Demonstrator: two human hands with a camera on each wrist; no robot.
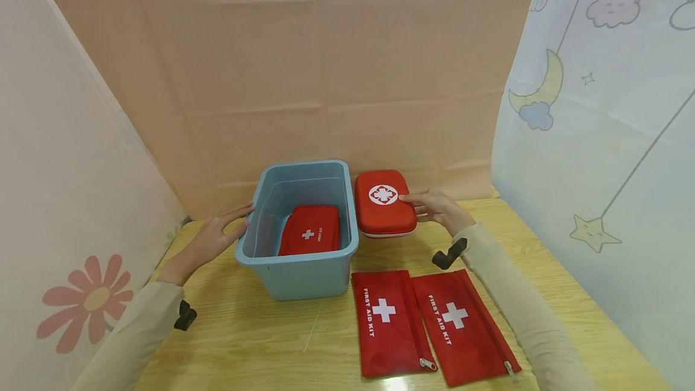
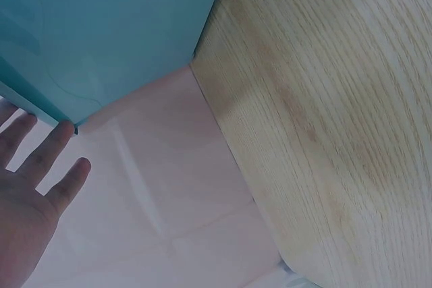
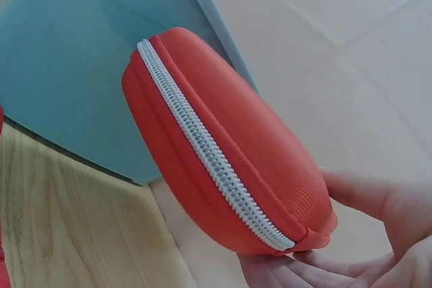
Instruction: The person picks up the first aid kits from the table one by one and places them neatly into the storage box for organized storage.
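Right hand: the right hand (image 1: 440,209) gripped the far right end of the hard red case (image 1: 384,203), thumb on its top near the white cross emblem and fingers curled under it; the right wrist view showed the fingers (image 3: 304,268) cupping the case's end below the zipper seam.
Hard red case: it sat just beside the right wall of the blue bin (image 1: 297,257), outside it, at the back of the table; from the wrist view it looked tilted up on its edge, with the grey zipper (image 3: 209,150) running along its side.
Left hand: the left hand (image 1: 214,239) was held open with straight fingers, its fingertips (image 2: 64,133) touching the bin's left rim; it held nothing.
Blue bin: it stood on the wooden table (image 1: 260,336), between the two hands, close to the pink backdrop.
Inside the bin: one red pouch (image 1: 311,231) with a small white cross lay on the floor of the bin, toward its right side.
Front of table: two flat red first aid pouches (image 1: 387,322) (image 1: 461,326) lay side by side, edges touching, near the bin's front right corner and well apart from either hand.
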